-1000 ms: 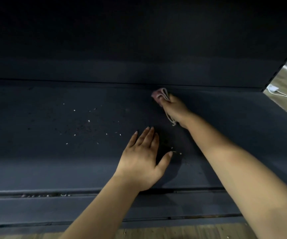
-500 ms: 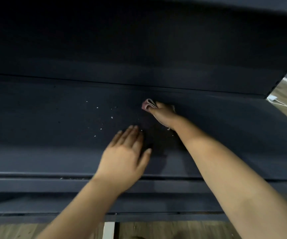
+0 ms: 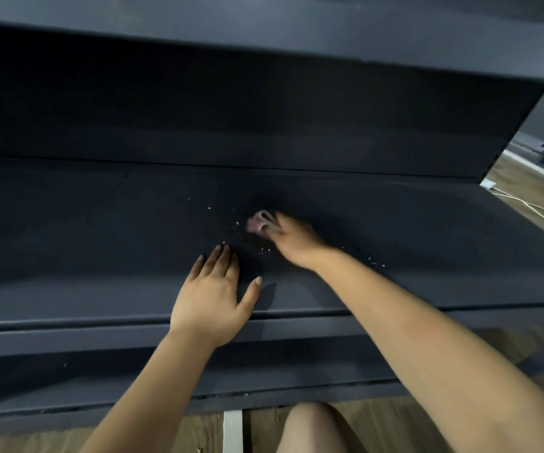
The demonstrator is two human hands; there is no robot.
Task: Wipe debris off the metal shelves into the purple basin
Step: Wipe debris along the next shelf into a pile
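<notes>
Dark metal shelf [image 3: 100, 243] runs left to right, crumbs [image 3: 231, 230] scattered mid-shelf. Right hand [image 3: 292, 241] clenches a balled pinkish rag [image 3: 257, 222] at its 10 o'clock, probably to drag crumbs forward. Left hand [image 3: 213, 299] lies flat, fingers straight, at 7 o'clock from the rag, likely as a stop. Basin isn't in view.

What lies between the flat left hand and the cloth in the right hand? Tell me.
In the head view, a scatter of pale crumbs lies on the dark shelf between the left hand and the pink cloth that the right hand grips.
</notes>
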